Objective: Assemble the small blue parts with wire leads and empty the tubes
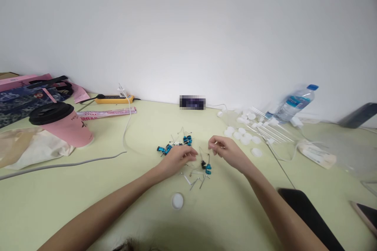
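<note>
My left hand point(180, 154) is low over the table, palm down, its fingers loosely stretched and the thumb apart, partly covering a cluster of small blue metal pieces point(167, 149) with thin wires. Across a small gap, my right hand point(225, 150) has its fingers curled into a pinch; what they hold, if anything, is too small to make out. Just below those fingertips are a blue piece with a thin rod point(208, 169) and a small black piece point(203, 164). Bent silver hex keys point(194, 182) lie nearer me, beyond a round white cap point(177, 201).
Several white caps point(246, 138) and clear tubes point(275, 129) lie to the right, near a water bottle point(297, 104). A black phone-like slab point(309, 215) is at front right. Left are a pink cup point(69, 127), a grey cable point(73, 163) and a yellow power strip point(113, 99).
</note>
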A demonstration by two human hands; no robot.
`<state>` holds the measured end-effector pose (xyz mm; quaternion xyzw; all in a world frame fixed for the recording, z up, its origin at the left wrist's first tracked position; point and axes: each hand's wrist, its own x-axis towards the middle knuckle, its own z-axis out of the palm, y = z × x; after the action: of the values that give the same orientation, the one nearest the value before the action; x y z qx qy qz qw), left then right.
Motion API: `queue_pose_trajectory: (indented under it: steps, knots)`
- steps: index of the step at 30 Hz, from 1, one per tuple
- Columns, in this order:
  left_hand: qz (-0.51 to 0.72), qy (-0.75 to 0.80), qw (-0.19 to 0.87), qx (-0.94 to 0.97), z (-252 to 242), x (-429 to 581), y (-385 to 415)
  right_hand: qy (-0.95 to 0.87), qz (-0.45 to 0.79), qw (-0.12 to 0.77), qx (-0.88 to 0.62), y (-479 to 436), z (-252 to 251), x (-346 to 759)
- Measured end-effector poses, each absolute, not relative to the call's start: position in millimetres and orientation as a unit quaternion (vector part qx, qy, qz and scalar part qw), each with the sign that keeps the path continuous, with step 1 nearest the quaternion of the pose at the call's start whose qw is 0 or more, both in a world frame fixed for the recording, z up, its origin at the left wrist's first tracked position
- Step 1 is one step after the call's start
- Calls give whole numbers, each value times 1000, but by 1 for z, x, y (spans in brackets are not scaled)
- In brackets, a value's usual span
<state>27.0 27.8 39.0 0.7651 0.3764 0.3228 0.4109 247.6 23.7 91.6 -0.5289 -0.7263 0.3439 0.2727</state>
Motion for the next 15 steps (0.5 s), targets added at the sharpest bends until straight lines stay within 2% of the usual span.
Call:
queue_pose_trajectory:
  steps: [3, 4, 8, 15]
  knots:
    - [345, 444, 261, 784, 41, 18, 57, -717, 360, 231, -551, 34, 82, 260]
    - [341, 458, 242, 784, 41, 17, 68, -713, 364, 211, -561, 37, 77, 262]
    - [319, 473, 220, 791, 38, 22, 110, -702, 367, 167, -587, 43, 55, 262]
    - [266, 426, 250, 828, 43, 41, 131, -721, 288, 247, -580, 34, 57, 248]
